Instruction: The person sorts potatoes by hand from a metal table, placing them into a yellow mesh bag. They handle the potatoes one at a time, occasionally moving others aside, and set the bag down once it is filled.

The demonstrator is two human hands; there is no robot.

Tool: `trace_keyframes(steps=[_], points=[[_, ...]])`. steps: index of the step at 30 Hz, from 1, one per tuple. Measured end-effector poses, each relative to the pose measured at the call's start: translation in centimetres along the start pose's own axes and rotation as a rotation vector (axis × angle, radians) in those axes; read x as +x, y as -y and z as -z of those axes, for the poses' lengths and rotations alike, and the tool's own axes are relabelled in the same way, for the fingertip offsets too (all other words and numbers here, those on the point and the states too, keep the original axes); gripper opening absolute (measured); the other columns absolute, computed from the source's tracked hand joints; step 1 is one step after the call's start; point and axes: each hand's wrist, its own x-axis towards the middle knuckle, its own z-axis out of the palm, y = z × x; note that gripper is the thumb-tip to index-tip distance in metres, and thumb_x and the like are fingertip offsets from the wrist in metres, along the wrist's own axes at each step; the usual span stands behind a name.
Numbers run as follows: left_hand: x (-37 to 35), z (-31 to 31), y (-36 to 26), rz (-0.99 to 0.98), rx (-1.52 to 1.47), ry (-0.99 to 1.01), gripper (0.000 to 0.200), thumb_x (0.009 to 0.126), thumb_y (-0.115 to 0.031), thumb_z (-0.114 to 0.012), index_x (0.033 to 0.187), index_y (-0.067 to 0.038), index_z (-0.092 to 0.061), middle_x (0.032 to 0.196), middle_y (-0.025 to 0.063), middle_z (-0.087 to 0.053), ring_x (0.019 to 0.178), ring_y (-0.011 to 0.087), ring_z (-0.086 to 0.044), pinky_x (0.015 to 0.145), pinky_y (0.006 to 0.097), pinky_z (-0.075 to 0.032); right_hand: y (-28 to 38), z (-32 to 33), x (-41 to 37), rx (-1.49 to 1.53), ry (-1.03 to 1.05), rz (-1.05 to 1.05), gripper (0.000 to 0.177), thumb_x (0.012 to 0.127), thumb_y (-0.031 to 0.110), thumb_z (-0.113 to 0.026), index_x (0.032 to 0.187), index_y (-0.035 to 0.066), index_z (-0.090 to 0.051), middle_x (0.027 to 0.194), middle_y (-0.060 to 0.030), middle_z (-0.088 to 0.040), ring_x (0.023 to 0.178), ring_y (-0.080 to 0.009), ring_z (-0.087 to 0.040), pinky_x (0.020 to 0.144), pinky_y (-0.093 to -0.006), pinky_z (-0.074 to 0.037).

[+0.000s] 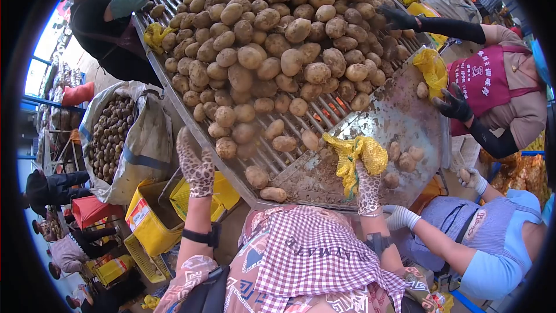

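Note:
Both of my hands wear leopard-print gloves. Over the table's left edge, my left hand has its fingers apart and holds nothing. On the right, my right hand grips a yellow mesh bag, which rests over the metal surface near the front edge. The glove's fingers are partly covered by the mesh. A large heap of dirty potatoes covers the slatted metal table. Two loose potatoes lie near the front left corner, and several others sit right of the bag.
A co-worker in a red apron stands at the right with a yellow mesh bag. Another in blue is close on my right. Yellow crates and a sack of potatoes stand left. A dark-clothed person works at upper left.

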Motion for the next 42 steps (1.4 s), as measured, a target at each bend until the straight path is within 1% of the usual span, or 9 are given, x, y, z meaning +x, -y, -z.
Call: trace_keyframes(steps=[12,14,15,24,28,32,36,38,42], points=[[14.8,-17.6,-14.5,-0.340,0.256,0.581,0.079,0.071,-0.017,-0.074,0.138,-0.009,-0.035,0.138,0.0191,-0.041,0.127,0.0301,-0.042,0.107,0.0388,-0.034,0.2,-0.1,-2.5,-0.185,0.122,0.169,0.068,0.076,0.020,-0.077,0.130,0.002,-0.041,0.126,-0.0109,-0.052,0.116,-0.0216,-0.051,0.101,-0.0344,-0.039],[14.1,-16.1,-14.5,-0.227,-0.474,0.675,0.080,0.075,-0.023,-0.071,0.141,-0.007,-0.028,0.135,0.0172,-0.043,0.119,0.0289,-0.048,0.099,0.0362,-0.041,-0.1,1.1,-2.1,-0.208,0.055,0.107,0.067,0.076,0.020,-0.078,0.129,0.002,-0.042,0.125,-0.0104,-0.053,0.115,-0.0207,-0.052,0.100,-0.0343,-0.041],[12.8,-15.0,-15.2,0.276,-1.245,0.916,0.077,0.077,-0.024,-0.070,0.140,-0.006,-0.030,0.130,0.0130,-0.046,0.115,0.0236,-0.051,0.094,0.0326,-0.045,-0.4,1.5,-1.5,-0.163,0.021,0.109,0.066,0.076,0.019,-0.078,0.129,0.002,-0.043,0.124,-0.0104,-0.053,0.115,-0.0206,-0.052,0.100,-0.0343,-0.041],[5.4,-11.7,-17.3,0.697,-2.001,0.996,0.068,0.083,-0.026,-0.065,0.139,-0.006,-0.032,0.128,0.0119,-0.049,0.111,0.0253,-0.054,0.089,0.0353,-0.050,14.9,-7.7,-0.3,-0.374,0.237,0.934,0.059,0.067,0.026,-0.080,0.116,0.004,-0.055,0.124,-0.0139,-0.052,0.111,-0.0292,-0.053,0.095,-0.0358,-0.045],[-0.3,-15.5,-15.3,1.209,-2.631,1.576,0.046,0.093,-0.036,-0.049,0.127,-0.006,-0.046,0.120,0.0105,-0.056,0.102,0.0249,-0.059,0.085,0.0420,-0.052,12.8,-7.9,-1.6,-0.671,0.354,1.101,0.055,0.069,0.023,-0.077,0.116,0.005,-0.055,0.121,-0.0161,-0.053,0.112,-0.0319,-0.053,0.097,-0.0382,-0.044],[-2.6,-12.7,-13.9,1.415,-1.609,1.200,0.031,0.095,-0.028,-0.048,0.112,-0.004,-0.055,0.107,0.0135,-0.061,0.094,0.0245,-0.063,0.079,0.0378,-0.056,1.0,-1.5,-0.4,-0.229,0.027,0.112,0.045,0.076,0.015,-0.074,0.115,0.001,-0.056,0.107,-0.0094,-0.065,0.096,-0.0212,-0.063,0.087,-0.0327,-0.048],[-1.4,-13.2,-14.1,1.185,-1.323,1.306,0.025,0.092,-0.026,-0.053,0.105,-0.005,-0.059,0.097,0.0091,-0.062,0.087,0.0191,-0.063,0.075,0.0315,-0.054,1.6,3.6,0.1,-0.438,-0.262,0.095,0.049,0.080,0.019,-0.072,0.121,0.001,-0.052,0.112,-0.0098,-0.062,0.101,-0.0207,-0.060,0.087,-0.0336,-0.048],[-0.2,-15.9,-15.3,0.324,-0.940,1.319,0.027,0.091,-0.021,-0.055,0.113,-0.004,-0.058,0.102,0.0095,-0.061,0.096,0.0216,-0.060,0.085,0.0327,-0.050,2.4,4.6,2.6,0.199,-0.498,-0.033,0.054,0.083,0.023,-0.070,0.127,0.001,-0.048,0.117,-0.0084,-0.059,0.100,-0.0228,-0.059,0.088,-0.0347,-0.047],[2.4,-18.9,-21.0,0.343,-1.050,1.413,0.042,0.089,-0.021,-0.058,0.128,-0.005,-0.049,0.119,0.0132,-0.056,0.113,0.0255,-0.052,0.097,0.0335,-0.042,2.4,7.6,7.2,0.058,-0.349,-0.082,0.056,0.084,0.024,-0.069,0.130,0.002,-0.045,0.119,-0.0100,-0.056,0.101,-0.0240,-0.058,0.086,-0.0366,-0.047]])
